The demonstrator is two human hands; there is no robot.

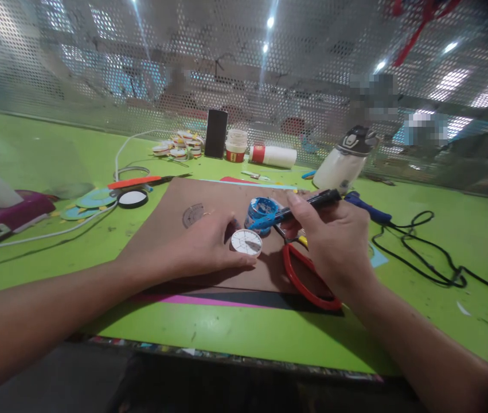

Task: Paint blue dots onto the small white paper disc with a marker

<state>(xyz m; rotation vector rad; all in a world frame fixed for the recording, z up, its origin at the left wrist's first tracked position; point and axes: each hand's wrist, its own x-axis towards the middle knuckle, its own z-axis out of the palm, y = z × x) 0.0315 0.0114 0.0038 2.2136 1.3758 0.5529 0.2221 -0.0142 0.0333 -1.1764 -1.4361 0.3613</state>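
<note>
My left hand (209,244) grips a small white round piece (246,243) by its sides, its top marked with dark lines like spokes. My right hand (334,235) is closed on a black pen-like tool (312,202), whose far end is coated in blue. That blue end lies over the front of a paint-smeared blue jar (262,210), just above the white piece; contact with either is unclear. Red-handled scissors (301,281) lie under and beside my right hand, their blades partly hidden. Brown board (157,246) spreads beneath both hands.
On the green table (226,338) stand a phone (217,133), paper cups (235,143) and a white bottle (342,163). An orange cutter (134,182) lies left near a black-rimmed disc (132,198). A purple power strip (9,218) is far left; a black cord (433,258) coils at right.
</note>
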